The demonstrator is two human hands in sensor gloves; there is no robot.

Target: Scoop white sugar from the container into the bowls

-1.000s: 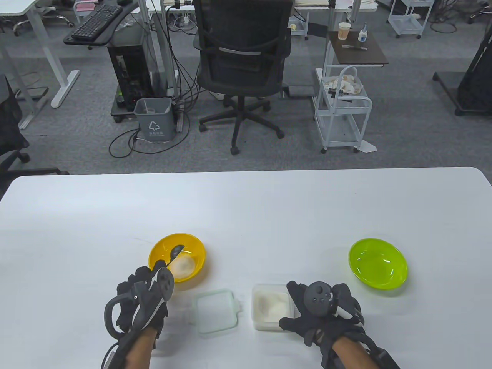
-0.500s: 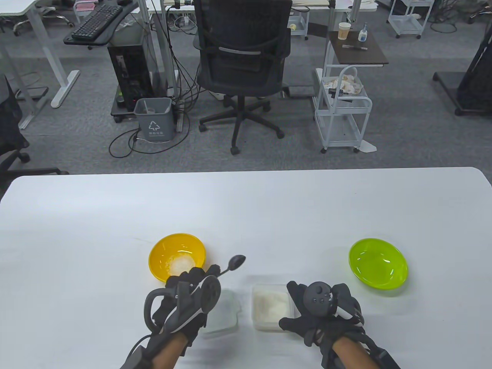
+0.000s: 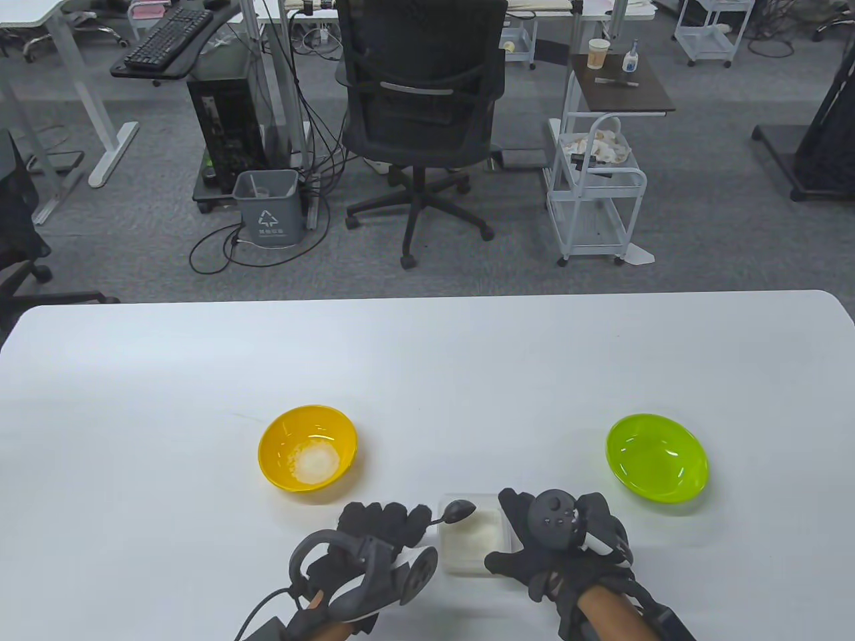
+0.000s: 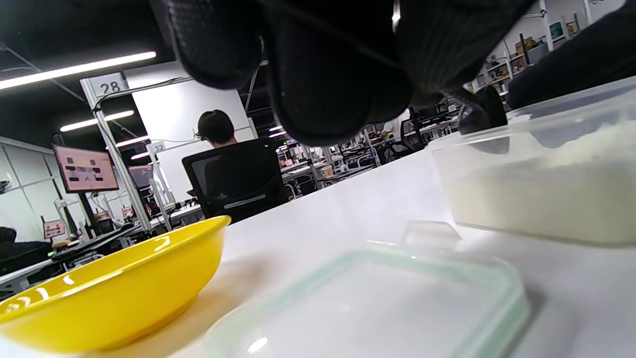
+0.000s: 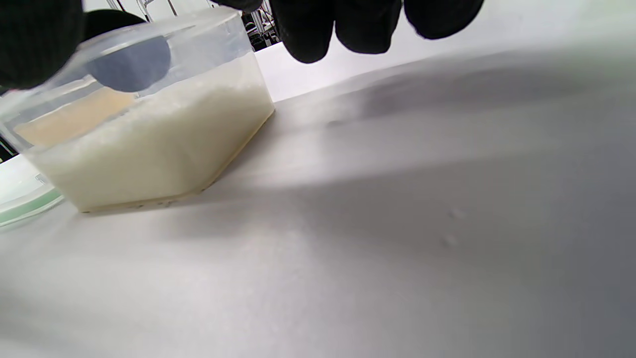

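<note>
A clear square container (image 3: 471,537) of white sugar (image 3: 475,534) stands at the table's front middle; it also shows in the left wrist view (image 4: 541,174) and the right wrist view (image 5: 144,134). My left hand (image 3: 374,541) holds a dark spoon (image 3: 457,511), its bowl over the container's left far corner. My right hand (image 3: 554,544) grips the container's right side. The yellow bowl (image 3: 307,447), with a small heap of sugar in it, stands to the left; it also shows in the left wrist view (image 4: 99,293). The green bowl (image 3: 656,457) on the right holds no sugar.
The container's clear lid (image 4: 377,298) lies on the table under my left hand, between the yellow bowl and the container. The white table (image 3: 427,360) stretches away behind the bowls. An office chair (image 3: 421,113) and a cart (image 3: 594,193) stand on the floor beyond the table.
My left hand has carried the spoon from the yellow bowl rightward over the lid to the sugar container. The right hand has stayed on the container.
</note>
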